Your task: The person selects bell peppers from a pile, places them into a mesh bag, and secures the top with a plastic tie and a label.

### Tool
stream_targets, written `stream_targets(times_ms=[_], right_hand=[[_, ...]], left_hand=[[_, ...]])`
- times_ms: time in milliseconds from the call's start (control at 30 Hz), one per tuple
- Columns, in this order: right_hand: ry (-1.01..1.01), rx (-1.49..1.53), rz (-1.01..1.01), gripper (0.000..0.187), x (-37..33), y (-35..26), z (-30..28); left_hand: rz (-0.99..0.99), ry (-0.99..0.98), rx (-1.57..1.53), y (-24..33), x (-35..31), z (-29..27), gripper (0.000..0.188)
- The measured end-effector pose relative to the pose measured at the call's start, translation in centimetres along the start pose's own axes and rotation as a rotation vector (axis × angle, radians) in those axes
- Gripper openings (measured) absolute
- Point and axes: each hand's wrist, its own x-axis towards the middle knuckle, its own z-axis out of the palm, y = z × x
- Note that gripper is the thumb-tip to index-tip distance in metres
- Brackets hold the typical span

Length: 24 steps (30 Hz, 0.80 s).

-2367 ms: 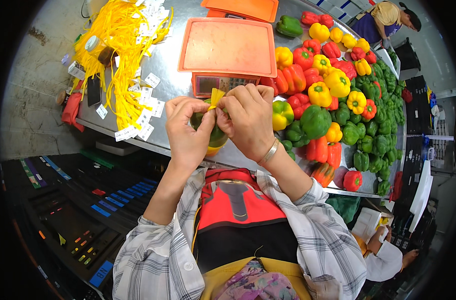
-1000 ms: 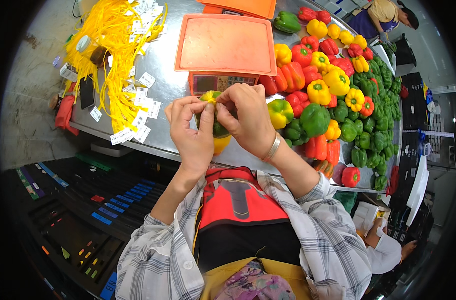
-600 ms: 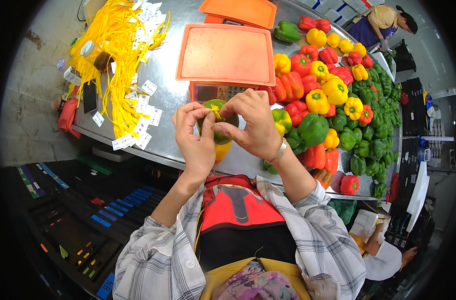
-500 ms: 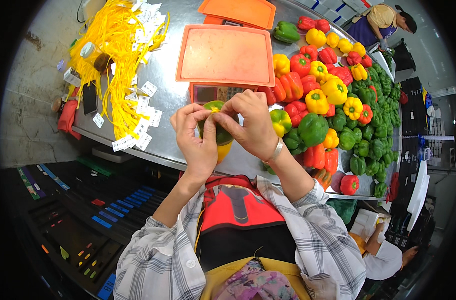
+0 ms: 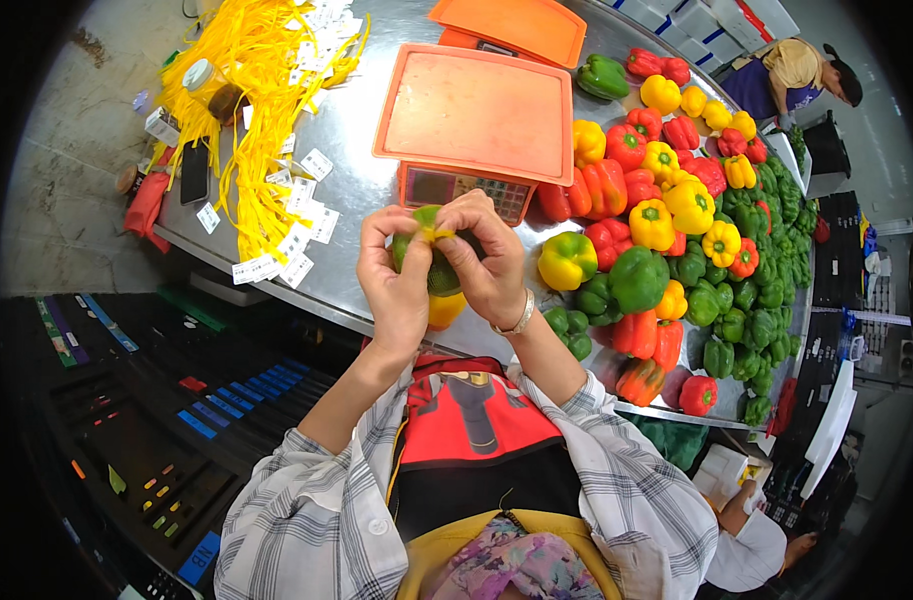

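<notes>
Just above the near edge of the steel table, both my hands are closed in a pinch on a short yellow strip (image 5: 437, 235). My left hand (image 5: 395, 285) grips it from the left, my right hand (image 5: 492, 265) from the right. Between and under them hangs a green pepper (image 5: 443, 277) whose surface shows a fine mesh pattern, perhaps netting. A yellow pepper (image 5: 445, 310) shows directly below it. My fingers hide the strip's ends and part of the green pepper. Beyond my hands stands a scale with an orange tray top (image 5: 477, 110).
Many yellow strips with white labels (image 5: 262, 130) lie at the left, with a jar (image 5: 205, 82) and a phone (image 5: 195, 172). Red, yellow and green peppers (image 5: 652, 225) fill the table's right side. Black crates (image 5: 157, 430) stand lower left. Another person (image 5: 782, 75) works at far right.
My hands have drawn a little closer together, and the yellow strip between my fingertips shows more. The table and its things have shifted slightly rightward in view.
</notes>
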Motion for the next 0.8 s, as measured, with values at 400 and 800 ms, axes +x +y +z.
stream_targets(times_ms=[400, 800], right_hand=[[0.242, 0.379, 0.273, 0.008, 1.5, -0.3, 1.4], [-0.031, 0.258, 0.459, 0.024, 0.9, 2.0, -1.1]], left_hand=[[0.285, -0.122, 0.46, -1.3, 0.4, -1.1, 0.015], [0.274, -0.534, 0.292, -1.3, 1.6, -3.5, 0.088]])
